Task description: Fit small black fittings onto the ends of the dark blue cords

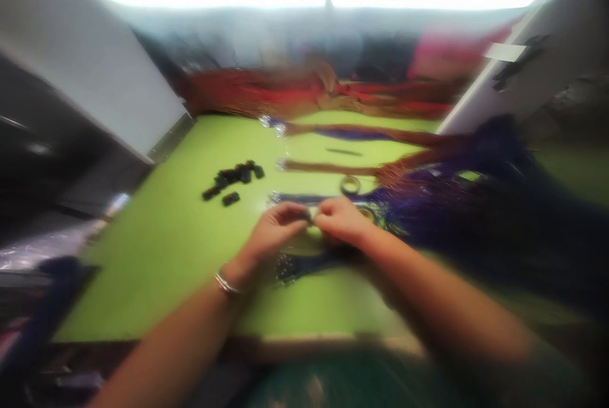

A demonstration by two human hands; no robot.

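Note:
Over the middle of the green table, my left hand pinches a small dark piece, too blurred to name. My right hand is closed right beside it, with fingertips together near the same piece; what it holds is hidden. Just behind my hands lies a blue wire bundle. A darker wire bundle with pale tips is on the near side. Several black connectors with red marks sit in a loose group to the left.
Brown wire bundles cross the green table behind my hands. A tape roll and a thin dark stick lie there too. Blue wires pile up at right. Panels flank both sides.

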